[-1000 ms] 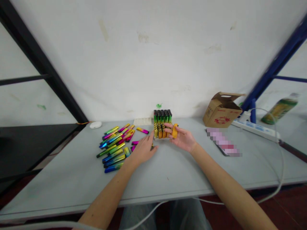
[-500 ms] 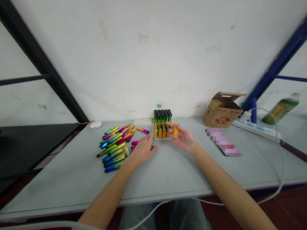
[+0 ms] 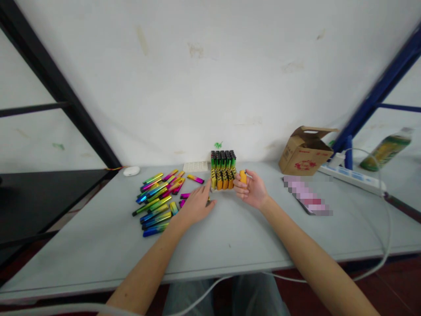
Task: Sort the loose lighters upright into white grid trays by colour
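Observation:
A yellow-orange lighter (image 3: 243,177) is held upright in my right hand (image 3: 255,192), its fingers curled round it. Just left of it stand tight rows of yellow-orange lighters (image 3: 225,181), with rows of black-topped green lighters (image 3: 223,159) behind them. My left hand (image 3: 197,204) lies over the table with its fingers stretched out, fingertips near the left side of the rows. Under and beside this hand are a few magenta pieces (image 3: 184,196), partly hidden. Further left, a loose pile of shiny multicoloured lighters (image 3: 156,204) lies on its side.
A pale tray (image 3: 195,166) lies against the wall behind the pile, and a white oval case (image 3: 131,171) is at the back left. On the right are an open cardboard box (image 3: 305,153), a blurred phone-like object (image 3: 307,195), a power strip (image 3: 353,177) and a bottle (image 3: 386,149).
My right hand has drawn slightly right, away from the rows, with the lighter in it, and its fingers have curled in more. My left hand has hardly moved.

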`<state>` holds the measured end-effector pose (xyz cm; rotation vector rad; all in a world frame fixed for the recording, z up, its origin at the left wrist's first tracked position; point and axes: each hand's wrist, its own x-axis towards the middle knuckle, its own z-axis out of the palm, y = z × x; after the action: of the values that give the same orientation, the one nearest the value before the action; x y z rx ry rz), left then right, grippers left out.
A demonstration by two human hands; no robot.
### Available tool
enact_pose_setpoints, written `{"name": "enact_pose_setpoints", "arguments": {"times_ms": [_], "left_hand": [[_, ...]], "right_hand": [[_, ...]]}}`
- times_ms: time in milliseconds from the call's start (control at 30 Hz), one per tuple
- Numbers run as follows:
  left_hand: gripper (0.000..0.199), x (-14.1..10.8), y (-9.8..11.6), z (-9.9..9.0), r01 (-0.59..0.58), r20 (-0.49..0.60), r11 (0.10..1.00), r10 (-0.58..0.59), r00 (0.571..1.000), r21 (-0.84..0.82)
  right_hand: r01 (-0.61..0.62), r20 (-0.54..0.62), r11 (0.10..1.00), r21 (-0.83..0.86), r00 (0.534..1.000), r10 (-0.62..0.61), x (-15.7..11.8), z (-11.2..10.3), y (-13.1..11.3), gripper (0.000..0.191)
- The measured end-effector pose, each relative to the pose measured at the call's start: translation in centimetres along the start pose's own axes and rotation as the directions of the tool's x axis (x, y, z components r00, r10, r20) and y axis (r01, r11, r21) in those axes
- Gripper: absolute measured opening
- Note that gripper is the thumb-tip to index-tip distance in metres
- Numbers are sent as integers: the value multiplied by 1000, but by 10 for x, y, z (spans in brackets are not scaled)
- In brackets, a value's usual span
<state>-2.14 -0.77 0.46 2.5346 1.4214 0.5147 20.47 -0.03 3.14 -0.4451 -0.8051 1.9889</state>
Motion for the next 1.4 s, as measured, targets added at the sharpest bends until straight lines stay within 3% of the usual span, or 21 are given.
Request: {"name": "enact_pose_setpoints", "arguments": {"times_ms": [267, 567, 833, 1400], "left_hand": [[72, 1, -2, 2, -15, -1, 1000, 15, 1000, 19], [73, 1, 0, 0, -12, 8, 1000, 12, 1000, 28], [72, 1, 1, -1, 7, 34, 1000, -8, 999, 30], [72, 1, -1, 1, 4, 25, 1000, -5, 1000, 10]], "right_hand": [[2, 58, 1000, 6, 998, -2, 2, -4, 2, 29], [29, -12, 999, 14, 1000, -28, 4, -2, 5, 23], [31, 42, 1000, -7, 999, -31, 3, -4, 5, 24], [-19, -2, 999, -34, 1000, 18, 3, -2, 5, 23]]}}
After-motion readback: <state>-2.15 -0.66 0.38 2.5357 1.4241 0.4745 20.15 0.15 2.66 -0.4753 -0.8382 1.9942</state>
